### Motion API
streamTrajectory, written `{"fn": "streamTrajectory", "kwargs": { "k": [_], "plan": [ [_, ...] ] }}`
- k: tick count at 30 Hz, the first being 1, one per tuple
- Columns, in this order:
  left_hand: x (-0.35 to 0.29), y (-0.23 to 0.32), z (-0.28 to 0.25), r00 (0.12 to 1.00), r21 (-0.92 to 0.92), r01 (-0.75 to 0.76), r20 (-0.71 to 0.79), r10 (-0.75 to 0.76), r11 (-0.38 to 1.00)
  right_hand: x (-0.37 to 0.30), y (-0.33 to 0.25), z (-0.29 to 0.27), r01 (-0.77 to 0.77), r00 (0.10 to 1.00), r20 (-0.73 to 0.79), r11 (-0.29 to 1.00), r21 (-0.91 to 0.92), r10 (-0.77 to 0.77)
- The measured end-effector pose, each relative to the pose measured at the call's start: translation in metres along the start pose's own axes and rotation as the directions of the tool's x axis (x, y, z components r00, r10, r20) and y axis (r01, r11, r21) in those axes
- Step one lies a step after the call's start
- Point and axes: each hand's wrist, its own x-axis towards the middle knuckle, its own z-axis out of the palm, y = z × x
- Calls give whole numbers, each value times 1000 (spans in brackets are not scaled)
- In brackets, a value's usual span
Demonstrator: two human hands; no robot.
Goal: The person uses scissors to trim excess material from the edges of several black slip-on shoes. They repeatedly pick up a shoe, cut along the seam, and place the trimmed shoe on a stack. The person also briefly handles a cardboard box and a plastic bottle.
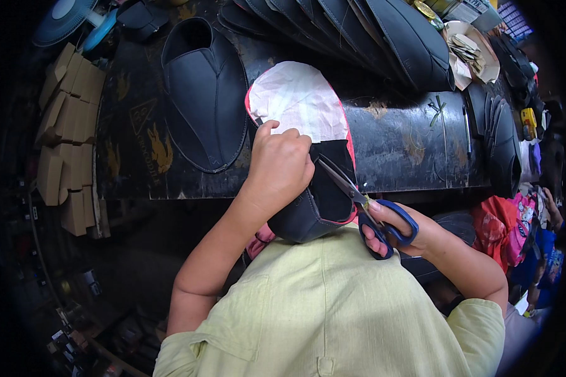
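So my right hand [399,229] has its fingers through the blue plastic loops of a pair of steel-bladed scissors [365,210], blades a little apart and biting into the edge of the black leather seat-cover piece with the pink-red trim [324,201] right where it hangs off the front of the bench toward my chest. My left hand [282,164] is closed down on top of that piece, knuckles up, pinning it and the crumpled white paper pattern [299,100] that lies on its upper half. Honestly the risky bit is how close the blade tips sit to my left fingers; if the leather slips under my grip I could nick myself or wander off the line, and the paper looks loose enough to shift. Further out on the scuffed black worktop [409,147] there's another finished black cover [204,94] to the left, a stack of more black covers [371,31] along the back, and tan cardboard pieces [66,125] piled off the left edge.
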Motion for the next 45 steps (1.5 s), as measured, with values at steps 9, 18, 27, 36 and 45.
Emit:
{"fn": "streamTrajectory", "kwargs": {
  "k": [9,18,27,36,45],
  "plan": [
    [-1,1,-8,999,-53,-13,47,15,999,3,-1,0,16,1000,8,999,37,-17],
    [-2,-4,1,999,-119,-13,48,19,993,5,-7,5,26,999,-31,999,31,-25],
    [-2,-8,-38,999,-363,38,43,-23,931,11,-7,-17,87,995,-21,966,-242,-95],
    [-29,9,-86,956,-246,-154,207,207,957,-27,-2,-88,91,568,-395,532,-842,-723],
    [19,68,-15,979,-841,100,178,99,531,-63,57,-128,-261,406,-321,228,-938,-856]
  ]
}}
